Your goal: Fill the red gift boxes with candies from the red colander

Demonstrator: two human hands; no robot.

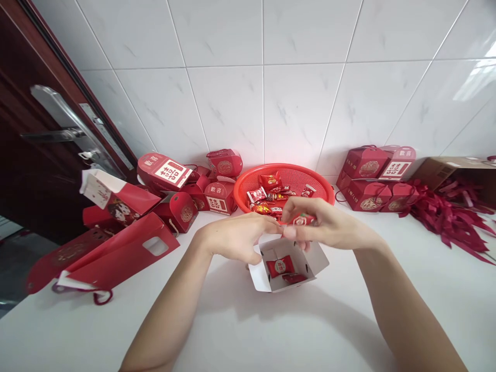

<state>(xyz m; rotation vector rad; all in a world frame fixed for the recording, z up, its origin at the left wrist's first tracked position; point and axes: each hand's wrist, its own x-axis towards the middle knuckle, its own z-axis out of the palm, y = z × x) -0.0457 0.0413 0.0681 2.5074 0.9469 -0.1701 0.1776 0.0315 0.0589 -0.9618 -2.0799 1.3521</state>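
An opened candy box (256, 276) with a white inside stands on the white table in front of me, its flaps spread. Two red-wrapped candies lie in it, one flat candy (281, 266) and one partly hidden by the near wall. My left hand (240, 235) is closed about the box's far left corner, thumb by the left flap and fingers along the far side. Above the box's far right, my right hand (329, 222) is closed on a red-wrapped candy (303, 220) with a pale flower-like print. Just behind both hands is a red plastic basket (284, 169) holding several wrapped sweets.
Several red gift boxes (170, 173) are heaped on the left, some unfolded or tipped. More red boxes (368, 194) are stacked at the back right. Beside them a cardboard box (451, 168) spills dark red ribbons (445, 219). A tiled wall and a door border the table.
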